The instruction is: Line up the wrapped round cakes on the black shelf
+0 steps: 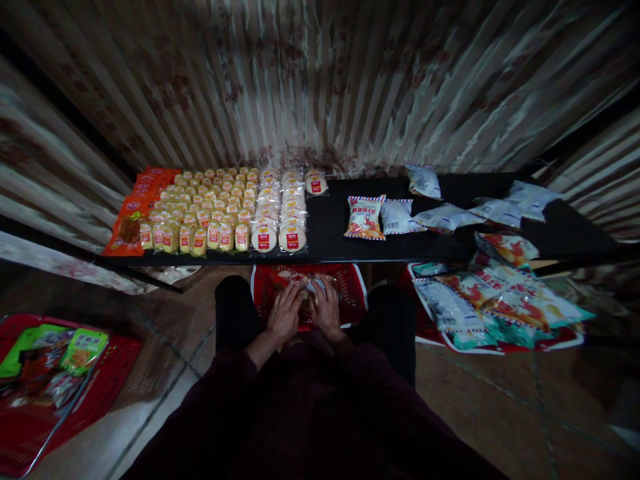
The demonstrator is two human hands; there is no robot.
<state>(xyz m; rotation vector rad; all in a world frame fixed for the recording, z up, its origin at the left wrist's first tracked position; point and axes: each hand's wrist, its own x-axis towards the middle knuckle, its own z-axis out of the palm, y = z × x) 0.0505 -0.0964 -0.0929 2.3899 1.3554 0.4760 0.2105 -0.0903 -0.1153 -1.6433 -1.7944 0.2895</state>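
Between my knees sits a red basket (pixel 354 291) with clear-wrapped snack packets (pixel 301 275) inside. My left hand (pixel 285 313) reaches into it, fingers curled down over a clear-wrapped packet. Beside it, my right hand (pixel 325 308) is bent over the shiny wrapping too, thumbs close together. The packet's kind is mostly hidden under my fingers. On the black shelf in front stand rows of small wrapped yellow cakes (pixel 205 207). Next to them are two columns of round white crackers (pixel 293 238) with red labels, plus one separate round cracker packet (pixel 315 182).
An orange bag (pixel 131 217) lies at the shelf's left end. Chip bags (pixel 365 218) are scattered along its right half. Another basket heaped with chip bags (pixel 495 297) stands at right. A red basket (pixel 107 383) of snack packets is at left. Pleated curtain (pixel 300 87) hangs behind.
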